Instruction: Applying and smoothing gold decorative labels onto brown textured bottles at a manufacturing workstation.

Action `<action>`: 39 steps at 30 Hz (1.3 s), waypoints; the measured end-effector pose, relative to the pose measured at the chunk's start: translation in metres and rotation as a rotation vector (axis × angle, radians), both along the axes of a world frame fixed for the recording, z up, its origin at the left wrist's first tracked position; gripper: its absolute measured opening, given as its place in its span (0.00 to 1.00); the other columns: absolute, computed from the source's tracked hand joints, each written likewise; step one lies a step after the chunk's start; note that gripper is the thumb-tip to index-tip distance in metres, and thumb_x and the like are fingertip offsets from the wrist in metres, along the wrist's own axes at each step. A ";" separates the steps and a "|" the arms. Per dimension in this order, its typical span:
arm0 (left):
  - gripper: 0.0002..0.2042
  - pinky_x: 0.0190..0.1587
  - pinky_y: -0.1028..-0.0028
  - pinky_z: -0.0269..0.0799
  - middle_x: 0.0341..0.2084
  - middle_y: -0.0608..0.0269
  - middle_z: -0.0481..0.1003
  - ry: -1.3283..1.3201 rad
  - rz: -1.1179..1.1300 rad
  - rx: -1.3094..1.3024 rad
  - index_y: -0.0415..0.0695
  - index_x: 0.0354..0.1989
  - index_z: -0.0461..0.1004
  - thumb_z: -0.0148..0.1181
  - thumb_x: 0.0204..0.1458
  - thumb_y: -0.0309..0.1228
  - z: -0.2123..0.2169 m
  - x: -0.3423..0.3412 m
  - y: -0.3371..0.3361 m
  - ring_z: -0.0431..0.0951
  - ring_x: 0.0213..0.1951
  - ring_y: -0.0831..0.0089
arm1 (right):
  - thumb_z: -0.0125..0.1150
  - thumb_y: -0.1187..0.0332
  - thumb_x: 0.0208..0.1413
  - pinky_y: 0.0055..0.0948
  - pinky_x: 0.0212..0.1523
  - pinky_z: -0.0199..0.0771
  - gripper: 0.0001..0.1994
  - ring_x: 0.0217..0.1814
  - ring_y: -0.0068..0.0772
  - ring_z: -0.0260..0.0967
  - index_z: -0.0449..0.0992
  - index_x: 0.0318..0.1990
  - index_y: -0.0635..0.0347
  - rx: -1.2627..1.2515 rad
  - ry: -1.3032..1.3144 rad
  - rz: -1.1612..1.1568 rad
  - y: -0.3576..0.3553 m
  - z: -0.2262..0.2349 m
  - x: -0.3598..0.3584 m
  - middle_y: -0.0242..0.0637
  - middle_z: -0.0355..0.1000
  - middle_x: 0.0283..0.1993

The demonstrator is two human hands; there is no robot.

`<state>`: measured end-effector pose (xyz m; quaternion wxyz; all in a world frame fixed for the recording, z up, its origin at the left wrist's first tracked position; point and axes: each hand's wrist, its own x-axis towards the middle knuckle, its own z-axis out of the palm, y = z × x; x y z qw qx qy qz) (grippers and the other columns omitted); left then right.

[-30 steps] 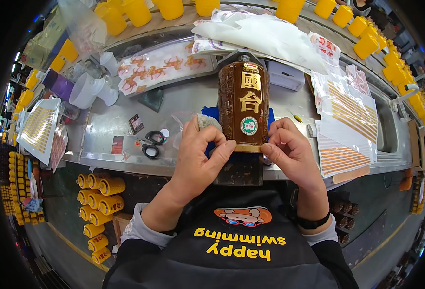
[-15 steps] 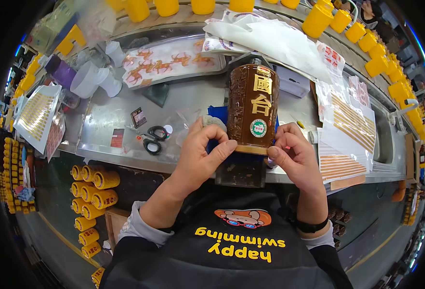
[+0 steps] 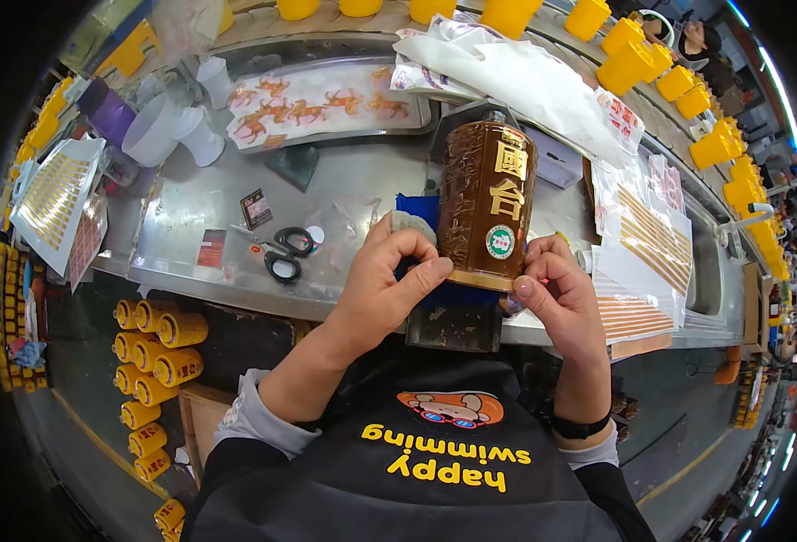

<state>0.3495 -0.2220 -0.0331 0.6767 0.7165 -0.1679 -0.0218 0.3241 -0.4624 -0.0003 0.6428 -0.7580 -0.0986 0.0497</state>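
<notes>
A tall brown bottle [image 3: 487,203] stands upright at the near edge of a steel workbench [image 3: 191,212], its base resting on a blue pad [image 3: 425,212]. The glossy dark-brown body carries gold vertical patterning, two large gold characters down its front and a small round green-and-white sticker below them. A gold band rings the bottom edge. Its neck is narrow and short, set against white plastic bags behind. The left hand [image 3: 382,280] pinches the lower left side of the bottle with thumb and forefinger, while the right hand [image 3: 556,294] touches its lower right edge, fingers curled.
</notes>
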 end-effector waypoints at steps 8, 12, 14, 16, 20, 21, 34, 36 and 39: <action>0.10 0.50 0.70 0.60 0.36 0.60 0.67 -0.033 0.014 -0.012 0.41 0.30 0.73 0.65 0.54 0.34 -0.006 0.001 0.001 0.66 0.43 0.67 | 0.64 0.68 0.59 0.19 0.37 0.68 0.11 0.40 0.20 0.62 0.71 0.30 0.65 -0.050 -0.041 0.013 -0.004 -0.004 0.001 0.33 0.58 0.43; 0.10 0.52 0.69 0.59 0.36 0.60 0.68 0.020 0.005 -0.039 0.41 0.30 0.73 0.65 0.54 0.35 -0.010 0.001 0.003 0.66 0.43 0.66 | 0.65 0.67 0.58 0.20 0.39 0.66 0.11 0.41 0.21 0.61 0.71 0.29 0.64 -0.077 -0.064 -0.003 -0.005 -0.008 0.003 0.33 0.59 0.43; 0.10 0.52 0.69 0.59 0.36 0.59 0.68 0.034 0.001 -0.038 0.41 0.30 0.74 0.64 0.54 0.35 -0.011 0.001 0.004 0.66 0.44 0.66 | 0.65 0.67 0.58 0.20 0.40 0.66 0.11 0.41 0.21 0.61 0.71 0.29 0.63 -0.101 -0.072 -0.003 -0.005 -0.009 0.003 0.34 0.59 0.43; 0.10 0.53 0.68 0.59 0.35 0.59 0.68 0.030 -0.002 -0.034 0.41 0.31 0.74 0.64 0.55 0.35 -0.013 0.001 0.005 0.66 0.44 0.65 | 0.64 0.67 0.59 0.20 0.40 0.66 0.11 0.42 0.21 0.61 0.71 0.29 0.63 -0.073 -0.041 -0.006 -0.005 -0.007 0.001 0.34 0.59 0.43; 0.10 0.55 0.66 0.59 0.36 0.58 0.69 0.028 0.015 -0.072 0.41 0.32 0.74 0.63 0.55 0.35 -0.018 0.001 0.005 0.67 0.45 0.64 | 0.63 0.67 0.60 0.21 0.40 0.67 0.11 0.41 0.21 0.61 0.71 0.29 0.63 -0.020 0.017 -0.010 -0.003 -0.005 -0.001 0.34 0.58 0.43; 0.10 0.55 0.66 0.59 0.36 0.57 0.69 0.029 0.015 -0.074 0.41 0.32 0.74 0.63 0.55 0.36 -0.020 0.001 0.005 0.67 0.45 0.64 | 0.63 0.67 0.60 0.21 0.41 0.68 0.11 0.42 0.22 0.61 0.71 0.29 0.63 -0.015 0.022 -0.008 -0.003 -0.004 -0.001 0.34 0.58 0.43; 0.15 0.54 0.61 0.59 0.41 0.51 0.68 -0.205 0.241 0.180 0.41 0.43 0.75 0.61 0.56 0.39 -0.036 -0.009 0.008 0.66 0.47 0.55 | 0.61 0.66 0.61 0.23 0.44 0.72 0.12 0.43 0.23 0.64 0.68 0.30 0.62 -0.015 0.022 -0.002 -0.003 -0.009 -0.001 0.35 0.57 0.46; 0.22 0.49 0.57 0.61 0.38 0.47 0.67 -0.341 0.260 0.292 0.41 0.47 0.74 0.63 0.52 0.47 -0.035 -0.011 0.006 0.66 0.43 0.49 | 0.60 0.65 0.62 0.23 0.43 0.73 0.12 0.41 0.24 0.66 0.67 0.30 0.61 -0.002 0.041 -0.004 -0.003 -0.009 -0.001 0.35 0.57 0.47; 0.24 0.49 0.57 0.62 0.36 0.47 0.68 -0.394 0.292 0.357 0.40 0.49 0.74 0.63 0.53 0.47 -0.036 -0.013 0.004 0.66 0.43 0.49 | 0.60 0.63 0.62 0.24 0.42 0.75 0.13 0.40 0.24 0.68 0.67 0.30 0.61 -0.014 0.042 0.001 -0.004 -0.010 0.000 0.35 0.57 0.47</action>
